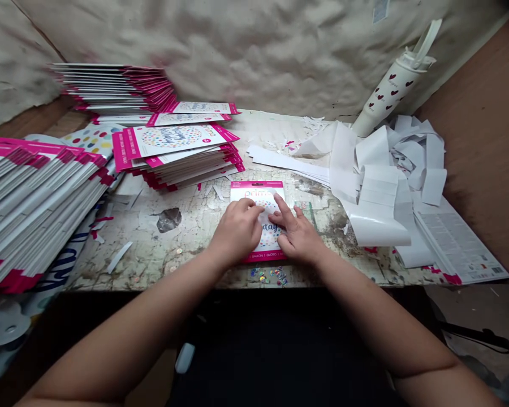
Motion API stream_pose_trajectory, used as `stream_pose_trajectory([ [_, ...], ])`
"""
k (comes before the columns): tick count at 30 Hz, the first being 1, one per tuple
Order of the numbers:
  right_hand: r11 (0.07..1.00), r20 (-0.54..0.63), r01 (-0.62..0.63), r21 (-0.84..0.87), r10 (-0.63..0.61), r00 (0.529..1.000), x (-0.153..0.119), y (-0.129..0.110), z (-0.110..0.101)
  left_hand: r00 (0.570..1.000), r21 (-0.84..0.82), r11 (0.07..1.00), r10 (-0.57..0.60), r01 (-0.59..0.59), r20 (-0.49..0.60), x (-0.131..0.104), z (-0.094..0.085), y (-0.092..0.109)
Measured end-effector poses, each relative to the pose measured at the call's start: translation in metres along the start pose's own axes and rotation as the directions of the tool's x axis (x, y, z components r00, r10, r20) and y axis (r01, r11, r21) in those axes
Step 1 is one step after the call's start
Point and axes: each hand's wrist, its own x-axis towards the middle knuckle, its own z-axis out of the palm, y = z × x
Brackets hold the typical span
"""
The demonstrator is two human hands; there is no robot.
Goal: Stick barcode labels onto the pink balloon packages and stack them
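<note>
A pink and white balloon packet (258, 193) printed with coloured dots lies flat near the table's front edge. Over its left half rests my left hand (240, 229), fingers curled together; whatever they pinch, if anything, is hidden. My right hand (297, 236) lies on the packet's right side with its index finger stretched out and the other fingers apart. Small shiny stickers (275, 275) are scattered on the table just below the packet.
Folded pink-edged packets form stacks at the left (38, 209), the back left (114, 90) and behind my left hand (173, 144). Crumpled white backing strips (375, 198) heap up at the right. Behind them leans a white bottle (388, 93) with hearts.
</note>
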Motion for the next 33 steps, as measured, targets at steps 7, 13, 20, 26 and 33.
stream_pose_trajectory([
  [7, 0.953, -0.248, -0.03, 0.301, 0.109, 0.963, 0.011, 0.001, -0.022, 0.999, 0.207, 0.977, -0.043, 0.046, -0.018, -0.044, 0.037, 0.014],
  [13, 0.466, 0.098, -0.342, 0.816, 0.471, 0.876, 0.035, 0.014, -0.032, 0.998, 0.184, 0.982, -0.039, 0.047, -0.043, -0.041, 0.035, 0.013],
  [20, 0.208, 0.376, -0.539, 0.816, 0.516, 0.769, 0.041, 0.016, -0.016, 0.998, 0.213, 0.977, 0.005, 0.008, -0.058, -0.043, 0.036, 0.012],
  [26, 0.354, 0.224, -0.429, 0.831, 0.493, 0.841, 0.039, 0.015, -0.038, 0.998, 0.242, 0.97, 0.014, 0.001, -0.062, -0.043, 0.038, 0.011],
  [33, 0.177, 0.348, -0.426, 0.887, 0.351, 0.869, 0.046, 0.013, -0.036, 0.996, 0.22, 0.975, 0.003, 0.017, -0.09, -0.043, 0.039, 0.012],
])
